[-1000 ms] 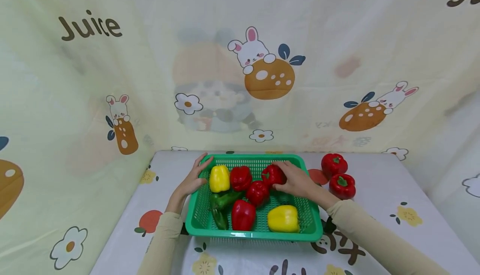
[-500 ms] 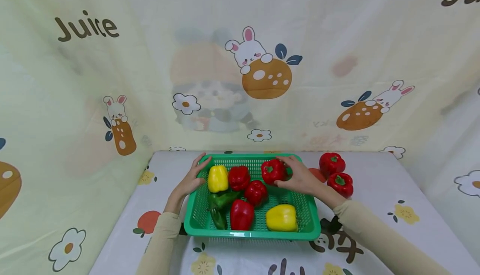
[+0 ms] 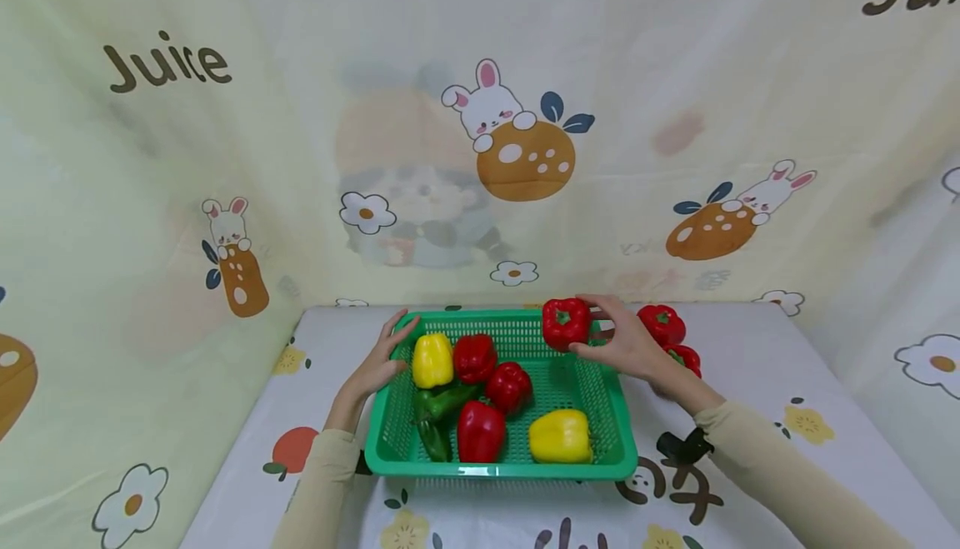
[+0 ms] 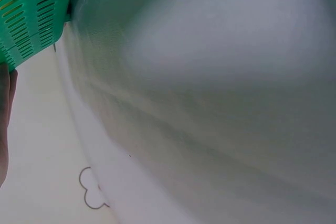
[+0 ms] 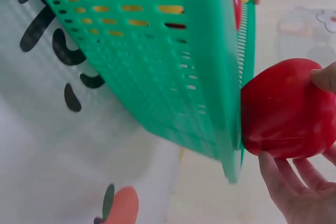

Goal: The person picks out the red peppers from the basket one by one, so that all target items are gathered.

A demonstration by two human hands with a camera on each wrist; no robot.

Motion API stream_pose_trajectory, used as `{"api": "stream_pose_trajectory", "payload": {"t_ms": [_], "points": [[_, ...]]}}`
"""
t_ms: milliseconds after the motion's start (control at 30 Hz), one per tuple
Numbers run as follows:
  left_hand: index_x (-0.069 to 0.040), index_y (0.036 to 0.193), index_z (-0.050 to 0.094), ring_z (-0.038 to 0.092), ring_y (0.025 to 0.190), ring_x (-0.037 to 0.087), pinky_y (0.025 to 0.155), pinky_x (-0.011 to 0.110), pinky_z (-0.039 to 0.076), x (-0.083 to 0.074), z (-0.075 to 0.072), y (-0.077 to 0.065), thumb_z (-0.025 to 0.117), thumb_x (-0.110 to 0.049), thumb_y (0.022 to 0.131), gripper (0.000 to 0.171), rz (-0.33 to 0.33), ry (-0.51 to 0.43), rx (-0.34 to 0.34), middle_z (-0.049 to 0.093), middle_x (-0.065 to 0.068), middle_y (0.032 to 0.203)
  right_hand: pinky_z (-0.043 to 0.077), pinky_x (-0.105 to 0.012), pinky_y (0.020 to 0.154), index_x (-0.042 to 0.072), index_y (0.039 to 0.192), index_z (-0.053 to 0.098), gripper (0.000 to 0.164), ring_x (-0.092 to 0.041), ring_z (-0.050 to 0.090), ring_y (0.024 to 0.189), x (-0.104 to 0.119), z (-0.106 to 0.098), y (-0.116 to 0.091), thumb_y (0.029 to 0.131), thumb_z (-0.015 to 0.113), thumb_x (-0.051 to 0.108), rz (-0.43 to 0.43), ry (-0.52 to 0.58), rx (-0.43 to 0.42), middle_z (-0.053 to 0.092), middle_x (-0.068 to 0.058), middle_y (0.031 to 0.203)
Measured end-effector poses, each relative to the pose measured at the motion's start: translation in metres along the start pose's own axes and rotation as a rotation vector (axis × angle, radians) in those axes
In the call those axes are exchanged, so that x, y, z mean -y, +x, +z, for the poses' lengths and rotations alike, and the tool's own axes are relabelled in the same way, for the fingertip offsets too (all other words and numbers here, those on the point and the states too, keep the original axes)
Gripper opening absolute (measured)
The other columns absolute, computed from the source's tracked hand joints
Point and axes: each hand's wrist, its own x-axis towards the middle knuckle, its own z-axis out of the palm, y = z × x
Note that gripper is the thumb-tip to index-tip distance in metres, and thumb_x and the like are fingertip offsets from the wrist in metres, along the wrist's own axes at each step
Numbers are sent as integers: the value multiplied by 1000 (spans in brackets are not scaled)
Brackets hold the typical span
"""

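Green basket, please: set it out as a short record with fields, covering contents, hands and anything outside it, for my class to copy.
Container: green basket, on a printed cloth
Red inside: three red peppers
Yellow inside: two yellow peppers
Green inside: long green peppers, overlapping, count unclear
Right grip: holds another red pepper, raised
Left grip: rests at the left rim
Outside: two red peppers to the right, partly hidden
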Motion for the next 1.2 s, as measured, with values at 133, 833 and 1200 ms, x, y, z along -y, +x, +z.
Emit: {"api": "stream_pose_trajectory", "payload": {"t_ms": [133, 833, 1200], "points": [[-6, 155, 29, -1, 148, 41, 107, 71, 17, 0, 1, -1, 51, 12, 74, 86, 1, 6, -9, 0, 12, 164, 55, -47, 83, 9, 147, 40, 81, -36, 55, 115, -5, -14, -10, 79, 83, 21, -6, 16, -37, 48, -17, 139], [7, 152, 25, -3, 146, 48, 107, 71, 15, -48, -7, -14, 50, 14, 76, 80, -11, -10, 41, -1, 27, 161, 57, -44, 78, 2, 144, 41, 79, -46, 55, 113, -38, -56, -77, 79, 82, 18, 71, -48, -110, 48, -25, 138], [4, 153, 26, -3, 146, 47, 106, 72, 15, -24, -2, -6, 50, 15, 75, 83, 1, -14, 14, -1, 23, 162, 57, -35, 74, 2, 141, 48, 78, -38, 61, 105, -53, -57, -106, 73, 85, 16, 45, -84, -101, 54, -22, 134]]}}
